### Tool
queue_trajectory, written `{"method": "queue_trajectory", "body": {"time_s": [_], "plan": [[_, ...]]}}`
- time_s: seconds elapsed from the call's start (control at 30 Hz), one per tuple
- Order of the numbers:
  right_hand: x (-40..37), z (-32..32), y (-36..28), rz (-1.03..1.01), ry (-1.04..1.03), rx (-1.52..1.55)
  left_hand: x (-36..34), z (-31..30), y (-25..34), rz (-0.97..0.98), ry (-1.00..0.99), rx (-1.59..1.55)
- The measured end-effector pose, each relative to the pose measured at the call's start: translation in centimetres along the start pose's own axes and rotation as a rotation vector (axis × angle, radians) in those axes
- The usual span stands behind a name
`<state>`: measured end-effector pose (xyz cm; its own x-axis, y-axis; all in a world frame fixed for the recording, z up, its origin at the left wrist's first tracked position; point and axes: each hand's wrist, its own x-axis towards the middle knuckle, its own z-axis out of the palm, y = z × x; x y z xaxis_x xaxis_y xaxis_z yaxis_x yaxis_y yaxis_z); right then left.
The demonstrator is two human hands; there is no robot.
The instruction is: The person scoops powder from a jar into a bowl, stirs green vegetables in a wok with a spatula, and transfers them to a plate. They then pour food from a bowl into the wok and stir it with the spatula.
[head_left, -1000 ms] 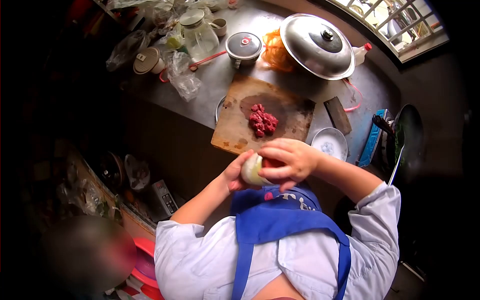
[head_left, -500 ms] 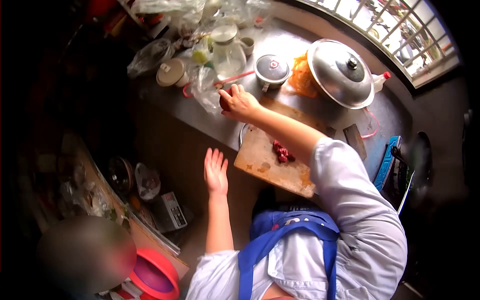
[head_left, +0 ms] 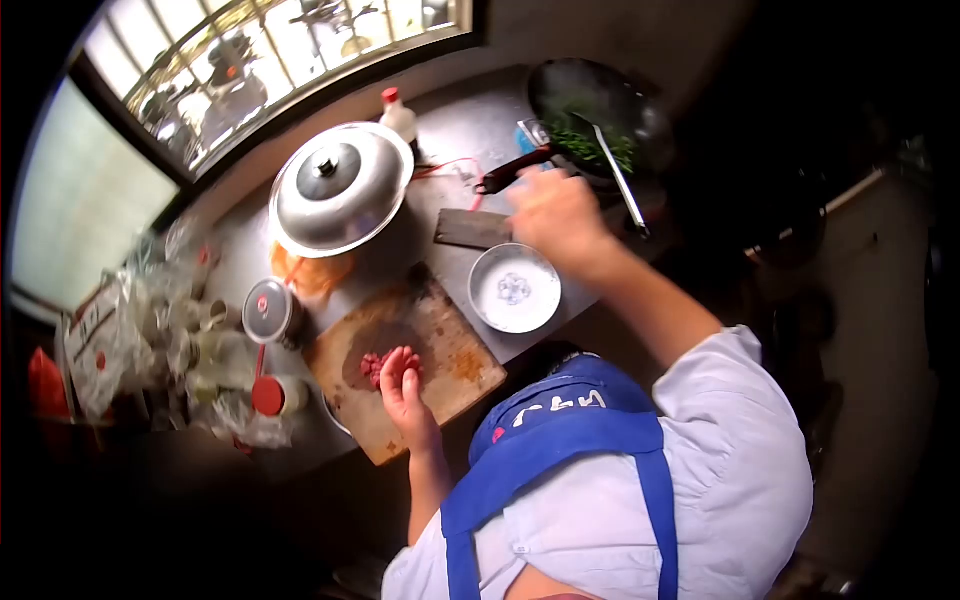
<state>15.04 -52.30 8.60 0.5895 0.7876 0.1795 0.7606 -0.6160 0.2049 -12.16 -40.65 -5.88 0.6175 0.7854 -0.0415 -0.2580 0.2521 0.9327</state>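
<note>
Chopped dark-red meat point(head_left: 372, 368) lies in a small heap on a wooden cutting board point(head_left: 450, 340). My left hand point(head_left: 405, 395) is over the board beside the meat, fingers loosely extended and nothing visible in them. Smeared by motion, my right hand point(head_left: 562, 222) hovers near the black handle point(head_left: 512, 172) of a wok point(head_left: 640, 100) with chopped greens point(head_left: 590, 148) in it. A cleaver point(head_left: 465, 228) lies just left of that hand. Below it stands a white bowl point(head_left: 515, 290) with a blue pattern, nothing in it.
A large domed steel lid point(head_left: 370, 190) sits at the back by the barred window. Next to the board are a lidded steel pot point(head_left: 272, 312) and a red-lidded jar point(head_left: 268, 396). Plastic bags point(head_left: 120, 345) crowd the left. A metal spatula point(head_left: 622, 182) leans across the wok's rim.
The view has swung right, bringing wok and bowl into sight. My right hand has let go of the red-topped jar and moved right toward the wok. My left hand has come over the board.
</note>
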Motion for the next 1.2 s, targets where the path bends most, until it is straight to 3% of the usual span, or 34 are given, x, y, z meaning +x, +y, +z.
{"method": "queue_trajectory", "body": {"time_s": [0.1, 0.13, 0.17, 0.2, 0.23, 0.3, 0.43, 0.5, 0.57, 0.6, 0.67, 0.77, 0.83, 0.87, 0.9, 1.0, 1.1, 1.2], "plan": [[-4.5, 4.3, 10.6, 0.325, -0.052, -0.038, 4.6, 6.0, 2.7, 0.280, -0.325, 0.208], [-4.7, 4.5, 12.3, 0.415, -0.210, 0.094, 6.2, 8.1, 4.4, 0.407, -0.429, 0.376], [-4.9, 4.9, 14.1, 0.498, -0.365, 0.234, 7.9, 10.2, 5.4, 0.542, -0.504, 0.501], [-5.3, 6.1, 16.4, 0.481, -0.360, 0.248, 9.5, 12.3, 5.7, 0.672, -0.530, 0.575], [-5.2, 6.1, 18.5, 0.620, -0.351, 0.235, 11.0, 14.1, 5.7, 0.813, -0.536, 0.701], [-6.7, 4.6, 23.1, 0.566, -0.181, 0.265, 13.6, 17.0, 5.5, 0.915, -0.574, 0.876], [-9.0, -7.4, 22.4, 0.464, -0.353, 0.049, 17.8, 21.2, 2.3, 1.057, -0.528, 1.253], [-8.6, -8.0, 20.8, 0.397, -0.414, -0.041, 18.5, 23.4, 1.8, 1.013, -0.533, 1.498], [-7.8, -3.3, 21.3, 0.249, -0.368, -0.104, 18.8, 25.9, 2.4, 0.608, -0.621, 1.712], [-7.0, -1.0, 21.6, 0.232, -0.354, -0.126, 19.3, 25.7, 1.8, 0.786, -0.564, 1.630], [-4.8, 1.4, 23.3, 0.170, -0.337, -0.263, 19.6, 25.6, 2.1, 0.694, -0.616, 1.640], [-2.6, -2.9, 29.5, 0.240, -0.299, -0.463, 18.9, 25.9, 2.7, 0.678, -0.619, 1.658], [-2.2, -5.7, 34.3, 0.316, -0.250, -0.348, 18.4, 26.1, 3.0, 0.650, -0.577, 1.645], [-1.8, -7.9, 35.4, 0.308, -0.317, -0.332, 18.4, 26.1, 2.8, 0.668, -0.559, 1.637], [-0.2, -10.2, 35.8, 0.451, -0.601, -0.234, 18.4, 26.0, 2.6, 0.656, -0.537, 1.638], [2.0, -10.3, 40.5, 0.708, -0.751, -0.024, 18.6, 25.8, 2.5, 0.610, -0.560, 1.623], [3.2, -4.6, 44.9, 0.810, -0.855, 0.210, 18.7, 25.8, 2.3, 0.596, -0.550, 1.628], [2.8, 3.4, 44.7, 0.681, -0.683, 0.387, 18.7, 25.7, 2.4, 0.616, -0.542, 1.629]]}}
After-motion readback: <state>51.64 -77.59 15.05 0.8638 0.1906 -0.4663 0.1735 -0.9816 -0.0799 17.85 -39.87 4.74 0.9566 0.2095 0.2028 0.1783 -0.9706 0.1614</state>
